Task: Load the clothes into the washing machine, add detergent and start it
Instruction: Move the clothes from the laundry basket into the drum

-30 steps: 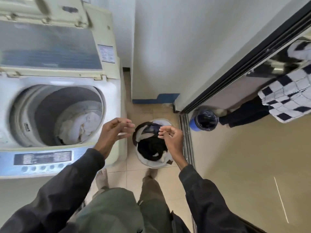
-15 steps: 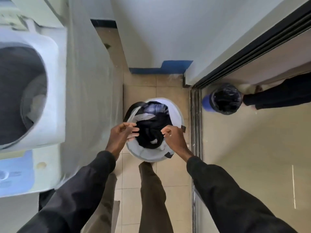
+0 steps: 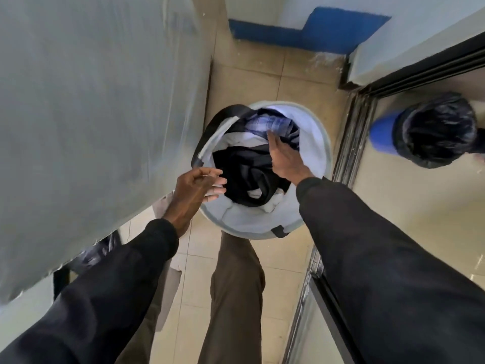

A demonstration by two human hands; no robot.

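Tiled floor (image 3: 301, 74): one laundry basket (image 3: 324, 143), two hands inside.

Soft daylight, motion blur, fisheye edges

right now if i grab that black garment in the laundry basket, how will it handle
The black garment lies crumpled in folds, so it will likely be floppy and drape from the right hand. It looks tangled with white cloth in the laundry basket, so that may drag up too. Probably light.
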